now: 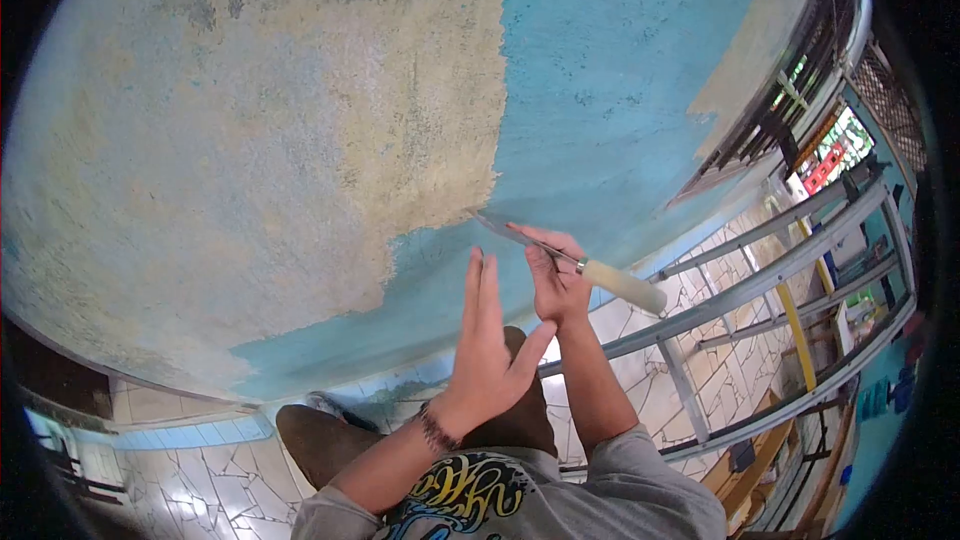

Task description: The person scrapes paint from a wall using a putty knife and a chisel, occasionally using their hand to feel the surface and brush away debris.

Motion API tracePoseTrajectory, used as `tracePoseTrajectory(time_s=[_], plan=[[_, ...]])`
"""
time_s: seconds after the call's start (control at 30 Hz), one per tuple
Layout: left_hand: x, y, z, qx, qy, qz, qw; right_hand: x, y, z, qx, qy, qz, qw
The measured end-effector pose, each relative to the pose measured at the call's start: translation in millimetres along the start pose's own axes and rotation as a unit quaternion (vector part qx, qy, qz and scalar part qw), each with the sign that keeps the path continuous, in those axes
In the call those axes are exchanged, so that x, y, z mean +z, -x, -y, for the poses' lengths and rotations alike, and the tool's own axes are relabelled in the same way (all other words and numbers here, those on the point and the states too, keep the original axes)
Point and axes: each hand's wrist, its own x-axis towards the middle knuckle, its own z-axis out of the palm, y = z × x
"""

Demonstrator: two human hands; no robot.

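Observation:
My right hand is closed around the metal part of a scraper with a pale wooden handle. The handle sticks out to the lower right. The thin blade points up and left, its tip at or very near the wall; contact is hard to tell. My left hand, with a dark beaded bracelet on the wrist, is raised beside it, fingers stretched out and nothing in it. Blue paint covers the wall's right part, while a rough beige and grey surface shows on the left. The ragged paint edge runs by the blade tip.
A metal ladder lies or leans at my right, close to my right arm. Cracked-pattern tiles cover the floor. Behind the ladder stands a wooden piece of furniture. A barred window is at the upper right.

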Motion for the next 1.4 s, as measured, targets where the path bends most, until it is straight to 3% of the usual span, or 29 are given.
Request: tracePoseTrajectory(time_s=[0.2, 0.33, 0.43, 0.5, 0.53, 0.63, 0.73, 0.83, 0.93, 1.03, 1.23, 1.4], plan=[[52.3, -31.4, 18.4, -0.008, 0.083, -0.08, 0.993, -4.1, -11.7, -10.4, 0.004, -0.008, 0.013, 1.0], [57.9, -33.0, 21.1, -0.01, 0.072, -0.093, 0.993, -11.7, -25.9, -16.4, -0.002, 0.022, 0.044, 0.999], [62.6, -35.8, 21.3, 0.002, 0.073, -0.114, 0.991, 5.5, -18.6, -26.8, -0.009, -0.05, -0.008, 0.999], [63.9, -36.0, 21.3, 0.021, 0.064, -0.123, 0.99, -0.6, -21.8, -28.4, 0.007, -0.031, 0.016, 0.999], [61.2, -34.8, 16.2, 0.013, 0.075, -0.112, 0.991, -4.2, -18.0, -26.8, 0.022, -0.02, 0.025, 0.999], [54.4, -41.5, 7.8, 0.005, 0.099, -0.101, 0.99, -5.0, -31.4, -11.4, -0.087, 0.137, 0.044, 0.986], [57.0, -40.8, 10.6, 0.002, 0.115, -0.116, 0.987, -3.5, -33.7, -5.1, -0.007, -0.018, 0.046, 0.999], [53.6, -42.0, 13.4, 0.008, 0.132, -0.093, 0.987, -4.0, -40.8, -0.6, -0.038, 0.013, 0.03, 0.999], [56.2, -40.6, 16.8, 0.007, 0.135, -0.093, 0.986, -3.8, -38.8, -1.0, -0.1, 0.048, 0.072, 0.991], [51.6, -39.3, 18.9, 0.011, 0.155, -0.07, 0.985, -4.2, -42.3, 5.9, -0.061, -0.012, 0.03, 0.998], [52.6, -34.8, 23.6, 0.003, 0.166, -0.075, 0.983, -7.9, -43.8, 12.4, -0.097, 0.09, 0.086, 0.988], [52.1, -31.7, 18.5, -0.014, 0.137, -0.093, 0.986, -4.7, -38.0, 4.7, -0.051, 0.028, 0.079, 0.995]])
